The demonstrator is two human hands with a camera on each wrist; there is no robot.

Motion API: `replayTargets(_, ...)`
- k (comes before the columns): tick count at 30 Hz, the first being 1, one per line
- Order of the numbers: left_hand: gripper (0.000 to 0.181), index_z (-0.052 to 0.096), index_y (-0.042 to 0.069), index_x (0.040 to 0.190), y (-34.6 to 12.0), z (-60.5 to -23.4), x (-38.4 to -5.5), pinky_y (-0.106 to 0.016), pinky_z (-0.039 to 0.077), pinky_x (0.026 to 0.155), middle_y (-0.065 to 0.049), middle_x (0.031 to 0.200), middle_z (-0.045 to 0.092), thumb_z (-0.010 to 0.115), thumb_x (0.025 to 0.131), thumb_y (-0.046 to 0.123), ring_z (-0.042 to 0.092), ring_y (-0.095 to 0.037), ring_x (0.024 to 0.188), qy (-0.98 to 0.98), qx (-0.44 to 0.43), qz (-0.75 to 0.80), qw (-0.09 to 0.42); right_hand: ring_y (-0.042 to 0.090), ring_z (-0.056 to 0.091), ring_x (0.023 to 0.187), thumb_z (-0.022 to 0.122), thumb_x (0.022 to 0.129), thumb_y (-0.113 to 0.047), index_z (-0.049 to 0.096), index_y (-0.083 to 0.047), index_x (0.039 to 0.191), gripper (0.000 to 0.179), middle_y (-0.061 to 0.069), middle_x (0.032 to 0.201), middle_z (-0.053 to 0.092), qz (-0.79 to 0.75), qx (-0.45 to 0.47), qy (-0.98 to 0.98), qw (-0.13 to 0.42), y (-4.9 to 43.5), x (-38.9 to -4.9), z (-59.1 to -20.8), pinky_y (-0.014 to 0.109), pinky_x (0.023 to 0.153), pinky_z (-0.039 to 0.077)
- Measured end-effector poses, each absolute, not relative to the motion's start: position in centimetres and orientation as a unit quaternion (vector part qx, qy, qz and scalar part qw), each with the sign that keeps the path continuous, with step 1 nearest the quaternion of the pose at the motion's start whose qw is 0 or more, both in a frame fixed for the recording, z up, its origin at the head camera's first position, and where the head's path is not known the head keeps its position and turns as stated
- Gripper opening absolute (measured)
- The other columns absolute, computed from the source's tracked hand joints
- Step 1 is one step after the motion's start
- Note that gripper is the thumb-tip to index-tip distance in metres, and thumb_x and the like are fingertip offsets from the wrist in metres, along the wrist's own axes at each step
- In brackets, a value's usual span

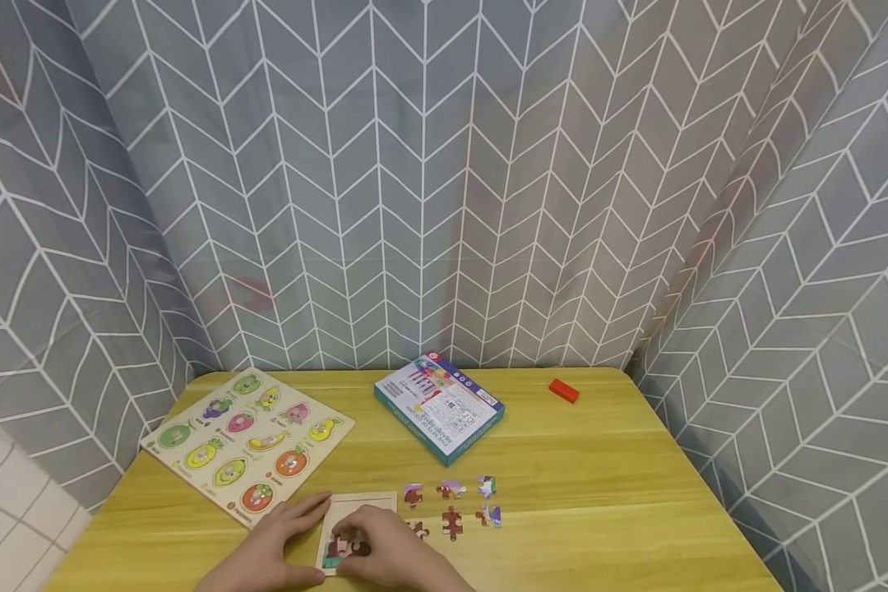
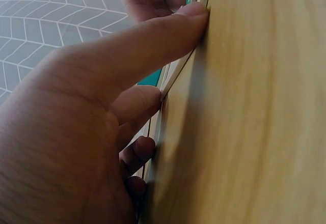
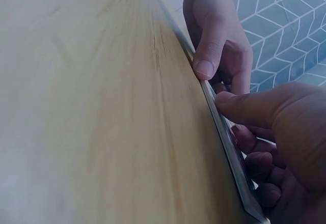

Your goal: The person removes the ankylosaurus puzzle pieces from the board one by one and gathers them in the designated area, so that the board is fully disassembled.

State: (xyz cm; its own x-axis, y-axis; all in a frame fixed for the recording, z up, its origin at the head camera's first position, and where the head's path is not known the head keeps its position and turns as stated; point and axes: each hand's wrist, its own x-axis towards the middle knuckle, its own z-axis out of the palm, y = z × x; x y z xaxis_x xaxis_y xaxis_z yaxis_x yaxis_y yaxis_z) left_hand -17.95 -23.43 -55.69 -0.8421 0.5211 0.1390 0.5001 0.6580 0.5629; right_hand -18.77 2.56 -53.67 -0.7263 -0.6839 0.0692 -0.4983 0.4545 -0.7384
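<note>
A small wooden puzzle tray (image 1: pixel 377 497) lies near the front of the table, with a few joined pieces (image 1: pixel 335 552) in its lower part. My left hand (image 1: pixel 272 544) holds the tray, thumb at the near edge and fingers along the left side. The left wrist view shows that thumb (image 2: pixel 178 38) pressed to the rim. Over the tray, my right hand (image 1: pixel 394 549) has curled fingers on a dark brown puzzle piece (image 1: pixel 361 548), partly covered by them. Several loose puzzle pieces (image 1: pixel 452 523) lie just right of the tray, one partly behind the right hand.
A wooden fruit board (image 1: pixel 225 427) lies at an angle on the left, its corner close to my left hand. Behind the loose pieces is a flat puzzle box (image 1: pixel 451 411). A red block (image 1: pixel 564 390) rests at the back right. Patterned curtain (image 1: pixel 444 205) surrounds the table.
</note>
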Motion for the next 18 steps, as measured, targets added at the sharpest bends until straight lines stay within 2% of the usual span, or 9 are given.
replayTargets(5, 0.091, 0.052, 0.017, 0.159, -23.46, -55.75, -17.96, -0.047, 0.051, 0.101, -0.004, 0.164, 0.049, 0.083, 0.085, 0.059, 0.051, -0.037, 0.136, 0.913, 0.274, 0.301, 0.019, -0.011, 0.051, 0.085, 0.078, 0.098, -0.025, 0.075, -0.014, 0.127, 0.031, -0.017, 0.105, 0.066, -0.348, -0.369, 0.856, 0.095, 2.66, -18.77, -53.49, 0.013, 0.076, 0.049)
replayTargets(18, 0.092, 0.051, 0.016, 0.160, -23.26, -55.28, -17.61, -0.049, 0.050, 0.101, -0.004, 0.166, 0.047, 0.082, 0.085, 0.061, 0.051, -0.037, 0.135, 0.919, 0.266, 0.291, 0.032, -0.008, 0.049, 0.085, 0.075, 0.101, -0.027, 0.072, -0.012, 0.133, 0.035, -0.010, 0.116, 0.067, -0.325, -0.373, 0.865, 0.078, 3.04, -18.72, -52.65, 0.013, 0.077, 0.047)
